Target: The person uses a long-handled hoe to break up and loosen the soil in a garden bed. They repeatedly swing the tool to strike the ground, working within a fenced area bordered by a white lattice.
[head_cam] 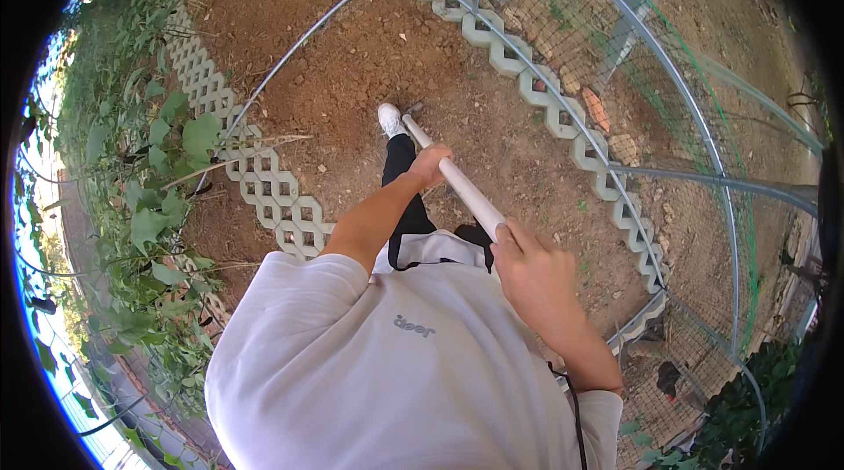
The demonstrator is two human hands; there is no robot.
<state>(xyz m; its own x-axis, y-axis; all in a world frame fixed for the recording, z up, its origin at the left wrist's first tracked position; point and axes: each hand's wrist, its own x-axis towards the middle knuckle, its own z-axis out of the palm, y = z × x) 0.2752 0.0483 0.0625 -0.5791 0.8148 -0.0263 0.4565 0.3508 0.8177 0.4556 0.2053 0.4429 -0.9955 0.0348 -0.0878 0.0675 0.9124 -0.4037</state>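
Observation:
A long pale handle (471,196) slants across in front of my body. Around its middle my left hand (432,165) is closed. Nearer my waist, my right hand (535,269) grips the upper end. At the far end a small metal tool head (413,108) rests at the soil beside my white shoe (390,119); its shape is partly hidden, so I cannot tell whether it is a hoe. Loose, crumbly brown soil (356,68) lies ahead of the shoe, while the ground to the right looks flatter and stony.
Lattice concrete pavers (264,190) edge the soil on the left, under leafy vines (148,206). Another paver row (544,97) runs along the right, below metal tubing (686,84) and netting (573,15). A thin metal tube (297,48) crosses over the soil ahead.

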